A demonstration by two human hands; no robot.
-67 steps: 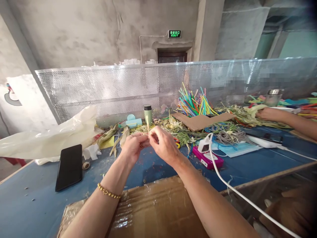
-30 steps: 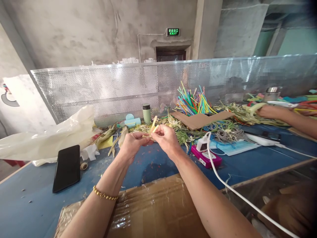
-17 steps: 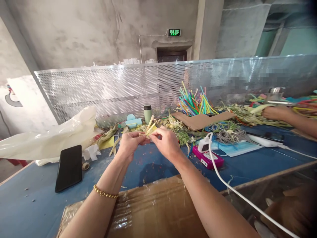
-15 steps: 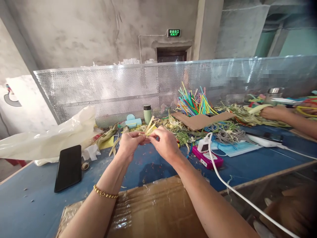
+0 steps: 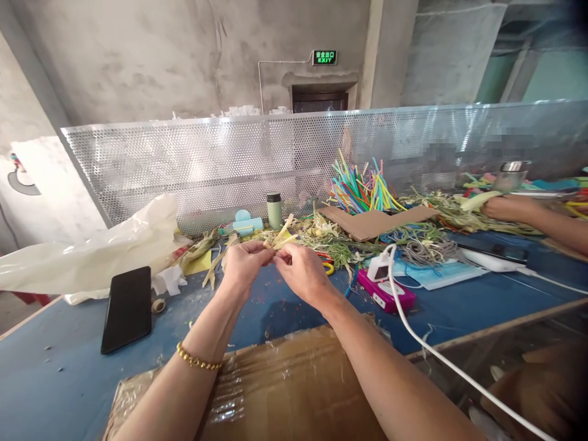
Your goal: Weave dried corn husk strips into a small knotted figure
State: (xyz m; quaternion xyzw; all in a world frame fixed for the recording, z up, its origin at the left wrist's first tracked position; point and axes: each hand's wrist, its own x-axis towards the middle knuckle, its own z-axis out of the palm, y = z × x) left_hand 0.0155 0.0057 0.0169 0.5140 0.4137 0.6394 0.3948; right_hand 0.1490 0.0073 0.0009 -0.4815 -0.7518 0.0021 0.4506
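My left hand point(image 5: 244, 267) and my right hand point(image 5: 304, 274) meet above the blue table, their fingertips pinched close together. Between them are pale yellow husk strips point(image 5: 286, 228), whose ends fan up and to the right past the fingers. The lower ends are hidden by my fingertips. A gold bead bracelet point(image 5: 195, 361) circles my left wrist. Behind my hands lies a loose heap of dried husks and green fibres point(image 5: 321, 229). The yellow handle of a tool point(image 5: 329, 268) shows just beyond my right hand.
A black phone point(image 5: 127, 311) lies left, near a plastic sheet point(image 5: 138, 239). A green bottle point(image 5: 274, 212) stands behind. To the right are a purple power strip point(image 5: 386, 290) with white cable and a blue mask point(image 5: 441, 275). Cardboard point(image 5: 294, 386) lies under my forearms. Another person's hand point(image 5: 508, 208) works far right.
My fingertips have drawn closer together around the husk strips, and the strips' ends have swung to the right. My right hand sits slightly lower, uncovering the yellow handle.
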